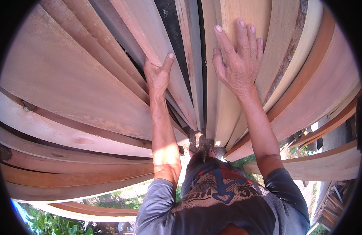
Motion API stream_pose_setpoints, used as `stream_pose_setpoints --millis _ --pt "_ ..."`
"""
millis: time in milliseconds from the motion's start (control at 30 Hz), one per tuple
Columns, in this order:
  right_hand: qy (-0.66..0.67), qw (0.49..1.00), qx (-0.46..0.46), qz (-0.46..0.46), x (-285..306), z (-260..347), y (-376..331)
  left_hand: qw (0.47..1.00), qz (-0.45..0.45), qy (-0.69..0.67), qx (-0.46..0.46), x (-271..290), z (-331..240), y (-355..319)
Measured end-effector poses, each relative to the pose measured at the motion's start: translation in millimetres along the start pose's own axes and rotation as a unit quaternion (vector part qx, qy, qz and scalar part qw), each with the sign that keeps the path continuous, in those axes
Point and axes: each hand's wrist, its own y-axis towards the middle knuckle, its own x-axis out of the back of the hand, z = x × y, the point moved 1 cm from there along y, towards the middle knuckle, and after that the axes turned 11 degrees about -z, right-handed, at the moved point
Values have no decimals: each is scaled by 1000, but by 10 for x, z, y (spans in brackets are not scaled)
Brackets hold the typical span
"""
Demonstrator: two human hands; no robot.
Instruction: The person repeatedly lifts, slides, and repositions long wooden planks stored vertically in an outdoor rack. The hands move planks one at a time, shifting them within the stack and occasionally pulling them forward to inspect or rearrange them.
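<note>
Narrow plank: The narrow plank [149,31] stands on end in front of you, left of centre, its lower end near your feet [213,152].
Left-hand grip: Your left hand [157,76] is clamped on the narrow plank, the thumb over its face and the fingers going behind its left edge; you cannot see the fingertips.
Right-hand grip: Your right hand [241,62] lies palm down on the wide pale board [227,109]. Its fingers are extended and slightly apart, clamped on nothing.
Work done: Judged from the present hold, you have 1 plank in hand and 1 board under your palm.
Work left: The narrow plank appears to rest within the row, not lifted out. The number of boards left to handle cannot be told.
Right edge of narrow plank: A dark gap [174,31] separates it from the slim board [194,62]; this is your nearest open room, and it tapers toward the feet.
Left edge of narrow plank: Other boards stand close behind your left hand; expect little room there.
Right side: The bark-edged board [282,35] stands just beside the wide pale board.
Lower ends: The boards converge near your bare feet; judge this the tightest area.
Upper ends: Out of view; clearance cannot be told.
</note>
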Motion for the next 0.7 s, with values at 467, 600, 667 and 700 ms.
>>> stream_pose_setpoints --millis 467,600,667,700 --pt "1 1000 23 21 85 0 16 826 -262 308 -392 -374 30 -266" --pt "-4 999 27 31 103 10 24 927 -58 240 -282 -712 45 -105" --pt "-8 999 28 31 109 14 24 949 -69 214 -222 -921 57 44" --pt "-7 999 30 29 107 15 27 952 -35 227 -204 -995 73 114"
